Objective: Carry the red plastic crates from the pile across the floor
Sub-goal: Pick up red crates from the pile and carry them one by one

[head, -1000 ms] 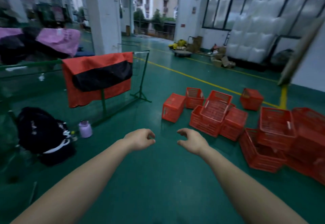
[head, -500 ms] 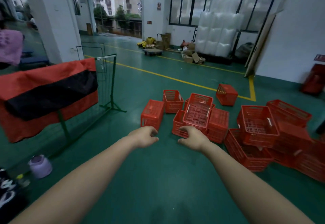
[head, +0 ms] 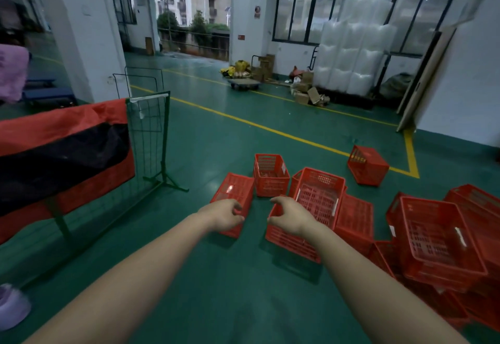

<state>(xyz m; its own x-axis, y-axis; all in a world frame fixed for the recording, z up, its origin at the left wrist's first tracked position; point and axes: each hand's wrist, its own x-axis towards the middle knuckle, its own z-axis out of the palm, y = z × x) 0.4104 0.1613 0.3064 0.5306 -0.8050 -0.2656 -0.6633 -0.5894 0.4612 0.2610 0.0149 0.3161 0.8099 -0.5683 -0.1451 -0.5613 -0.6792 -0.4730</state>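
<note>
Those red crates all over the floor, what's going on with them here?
A person is reaching both bare arms out toward a jumble of red crates on the green floor. The left hand and right hand are loosely curled and empty; nothing is picked up yet. More crates lie heaped at the right, and one crate sits apart by the yellow line.

The left hand (head: 226, 218) covers the near corner of an overturned crate (head: 234, 191), and the right hand (head: 293, 218) hides part of the rim of the low crate (head: 290, 241) behind it. The crate pile (head: 443, 238) runs off the right edge, as does a lilac container (head: 12, 307) at the left edge. Both forearms leave by the bottom edge. Clutter (head: 305, 92) by the far wall is too small to identify.
</note>
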